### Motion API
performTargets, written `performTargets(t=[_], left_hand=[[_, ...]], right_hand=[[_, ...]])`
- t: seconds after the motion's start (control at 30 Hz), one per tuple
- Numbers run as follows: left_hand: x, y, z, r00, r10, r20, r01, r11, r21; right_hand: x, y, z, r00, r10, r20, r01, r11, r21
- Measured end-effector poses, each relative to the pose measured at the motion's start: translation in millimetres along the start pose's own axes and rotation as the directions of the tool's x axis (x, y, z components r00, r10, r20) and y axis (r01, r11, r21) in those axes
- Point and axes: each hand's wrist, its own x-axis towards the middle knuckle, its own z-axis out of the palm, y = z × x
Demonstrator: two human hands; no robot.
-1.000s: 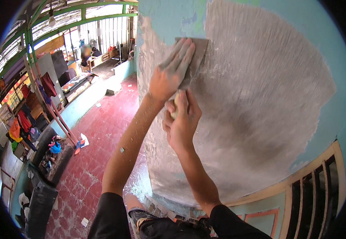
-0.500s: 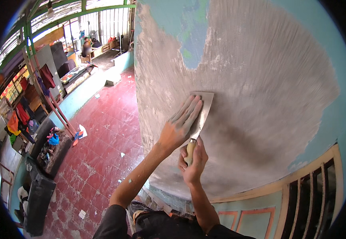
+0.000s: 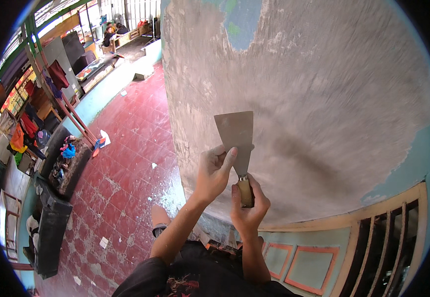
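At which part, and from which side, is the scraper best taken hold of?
Probably by its slim handle, from below: the scraper is held blade-up, so the handle points toward the person, while the blade widens upward into a flat, straight-ended sheet.

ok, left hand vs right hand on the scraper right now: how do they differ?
The left hand pinches the blade, thumb in front; the right hand grips the handle. In the picture, the left hand sits higher and further left, the right hand lower and further right. Both are bare and hold the same scraper.
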Motion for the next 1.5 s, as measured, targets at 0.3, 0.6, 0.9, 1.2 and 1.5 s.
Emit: performTargets(t=[0.3,0.6,0.9,1.2,1.5], left_hand=[[8.4,4.3,-16.5,0.904,0.394,-0.165,-0.289,0.85,0.441],[24.0,44.9,-3.5,0.594,0.675,0.438,-0.552,-0.053,0.832],[78.3,63.2,7.0,0.501,0.725,0.473,-0.562,-0.143,0.815],[94.7,66.5,12.3,0.527,0.741,0.416,-0.472,-0.152,0.869],[99.5,61.3,5.3,0.466,0.775,0.427,-0.488,-0.178,0.855]], right_hand=[[18.3,-26.8,-8.7,0.873,0.36,0.33,-0.488,0.619,0.615],[25.1,-40.2,6.9,0.93,0.255,0.266,-0.369,0.668,0.647],[71.9,-56.9,17.4,0.921,0.166,0.353,-0.376,0.614,0.694],[79.2,-54.1,32.4,0.943,0.183,0.279,-0.328,0.657,0.679],[74.1,-55.2,42.2,0.957,0.225,0.186,-0.291,0.748,0.596]])
